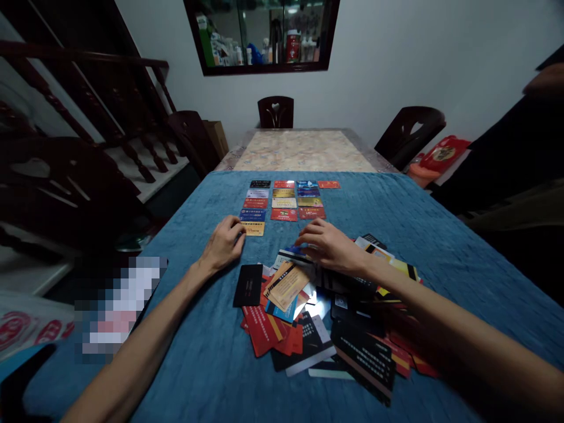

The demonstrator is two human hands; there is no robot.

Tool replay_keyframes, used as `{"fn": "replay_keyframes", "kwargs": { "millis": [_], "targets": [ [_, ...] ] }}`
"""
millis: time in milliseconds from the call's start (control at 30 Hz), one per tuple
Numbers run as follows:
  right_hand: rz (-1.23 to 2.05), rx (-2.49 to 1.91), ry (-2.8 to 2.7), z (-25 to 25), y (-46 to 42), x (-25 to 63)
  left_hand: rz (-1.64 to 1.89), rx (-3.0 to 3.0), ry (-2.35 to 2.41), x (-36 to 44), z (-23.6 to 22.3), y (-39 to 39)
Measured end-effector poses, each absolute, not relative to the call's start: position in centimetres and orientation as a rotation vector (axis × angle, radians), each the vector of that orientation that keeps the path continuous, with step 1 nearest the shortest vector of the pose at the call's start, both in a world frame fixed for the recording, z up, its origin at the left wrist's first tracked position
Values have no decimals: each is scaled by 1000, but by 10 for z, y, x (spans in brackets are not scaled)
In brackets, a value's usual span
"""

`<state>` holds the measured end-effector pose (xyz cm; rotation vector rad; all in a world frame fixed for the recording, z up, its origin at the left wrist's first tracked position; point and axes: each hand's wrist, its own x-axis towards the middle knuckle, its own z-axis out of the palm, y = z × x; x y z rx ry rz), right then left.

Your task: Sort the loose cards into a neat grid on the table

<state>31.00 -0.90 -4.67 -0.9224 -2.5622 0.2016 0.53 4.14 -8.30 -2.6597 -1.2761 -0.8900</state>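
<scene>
My left hand [224,238] rests on the blue cloth, fingers loosely curled, with its fingertips at the left edge of a yellow card [254,228]. That card is the lowest in the left column of several cards laid out in rows, below a blue card [252,214]. My right hand [328,244] is over the far edge of a loose card pile, its fingers apart and bent downward near a partly hidden blue card [296,250]. Tan cards [287,286], a black card [248,285] and red cards [263,329] overlap in the pile.
The blue cloth [189,358] covers the near table; a patterned tabletop [304,150] lies beyond. A blurred-out flat object [123,305] is at the left edge. Dark wooden chairs [275,111] surround the table. A person in dark clothing [497,153] stands at right.
</scene>
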Motion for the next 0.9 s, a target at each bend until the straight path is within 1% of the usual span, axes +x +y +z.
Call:
{"fn": "replay_keyframes", "kwargs": {
  "millis": [133,233,367,500,767,900],
  "targets": [
    [225,-938,-2652,-48,-22,296,-778,-2781,-1226,13,-67,28],
    [228,-927,-2726,-49,-29,276,-520,-2882,-1259,16,-54,12],
    [186,-937,-2807,-55,-29,249,-116,-2864,-1453,19,-34,-14],
    [173,-925,-2862,-62,-22,231,146,-2768,-1595,21,-22,-32],
    [185,-940,-2940,-58,-20,218,343,-2785,-1567,32,-26,-47],
    [176,-980,-2931,-57,-21,220,339,-2788,-1549,40,-27,-51]
  ]
}}
